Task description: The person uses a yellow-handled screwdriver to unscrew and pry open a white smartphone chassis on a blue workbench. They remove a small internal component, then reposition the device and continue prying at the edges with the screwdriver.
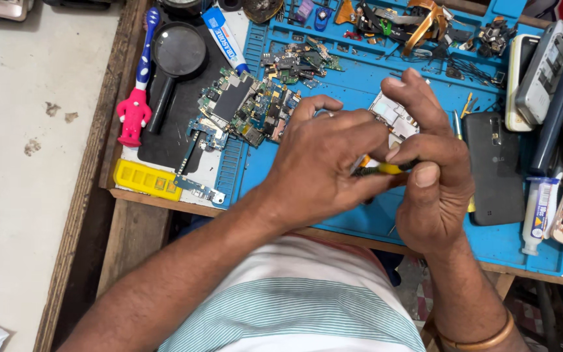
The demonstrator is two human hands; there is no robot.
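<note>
My left hand (324, 163) and my right hand (431, 176) meet over a blue work mat (360, 85). Between them runs a thin tool with a yellow and black handle (386, 169); both hands pinch it, the right thumb and fingers at its right end. Behind the fingers lies an opened phone frame (393, 116) with a pale metal inside, partly hidden by both hands. A black phone back cover (494, 166) lies just right of my right hand.
A heap of circuit boards (245, 107) lies left of the hands. A magnifying glass (176, 55), a pink toothbrush (137, 98), a glue tube (225, 38) and a yellow tray (146, 179) lie at left. Several phones (542, 72) are stacked at right, a small tube (539, 212) below them.
</note>
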